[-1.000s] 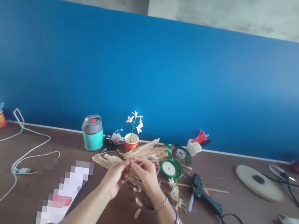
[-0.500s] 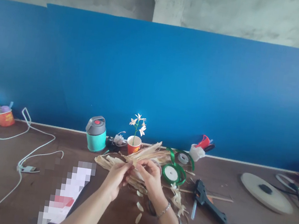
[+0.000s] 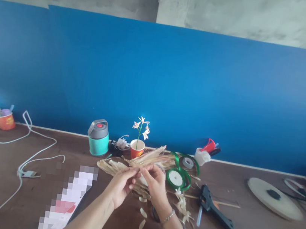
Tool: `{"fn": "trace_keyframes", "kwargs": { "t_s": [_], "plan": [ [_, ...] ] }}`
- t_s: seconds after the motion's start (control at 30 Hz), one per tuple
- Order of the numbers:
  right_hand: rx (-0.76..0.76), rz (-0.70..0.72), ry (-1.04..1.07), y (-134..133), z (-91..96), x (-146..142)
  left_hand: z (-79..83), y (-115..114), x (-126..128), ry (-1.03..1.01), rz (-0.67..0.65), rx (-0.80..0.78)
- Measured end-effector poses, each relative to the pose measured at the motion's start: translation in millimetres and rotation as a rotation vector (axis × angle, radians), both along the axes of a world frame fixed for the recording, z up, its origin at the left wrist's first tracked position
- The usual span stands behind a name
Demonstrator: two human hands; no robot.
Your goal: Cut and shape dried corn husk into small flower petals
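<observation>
My left hand (image 3: 124, 182) and my right hand (image 3: 154, 180) meet at the fingertips over a heap of dried corn husks (image 3: 111, 166). Both are closed in a pinch on something small and pale, too small to name. Behind them, a paper cup (image 3: 136, 152) holds a green stem with several pale husk-like flowers (image 3: 145, 133). Loose petal-shaped pieces (image 3: 143, 212) lie on the table just below my hands. Right of my right hand is a spool of green ribbon (image 3: 176, 178), and below it more pale flowers (image 3: 182, 206).
A hot glue gun (image 3: 215, 208) with its cord lies to the right, near a round pale disc (image 3: 275, 198). A turquoise flask (image 3: 98, 141), a white cup of pens (image 3: 202, 156) and a roll of tape (image 3: 187, 162) stand behind. White cables (image 3: 26, 157) and a blurred-out phone-like object (image 3: 69, 201) are leftward.
The left hand has turned slightly, and the fingertips of both hands are drawn closer together. The rest of the table looks the same apart from a slight camera shift.
</observation>
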State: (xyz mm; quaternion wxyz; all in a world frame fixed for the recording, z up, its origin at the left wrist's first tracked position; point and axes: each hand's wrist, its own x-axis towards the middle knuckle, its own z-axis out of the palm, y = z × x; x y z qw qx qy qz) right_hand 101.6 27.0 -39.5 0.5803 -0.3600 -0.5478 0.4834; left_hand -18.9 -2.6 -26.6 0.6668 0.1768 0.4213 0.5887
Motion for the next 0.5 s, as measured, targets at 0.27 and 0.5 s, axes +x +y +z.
{"fn": "trace_keyframes", "kwargs": {
  "t_s": [0.27,0.5],
  "plan": [
    [0.061,-0.044,-0.032,2.2,-1.9,1.5,-3.0,-1.4,-2.5,0.218,-0.040,-0.073],
    [0.172,0.080,-0.130,-1.7,6.8,3.4,3.9,-0.3,-5.6,0.340,-0.110,0.014]
  ]
}}
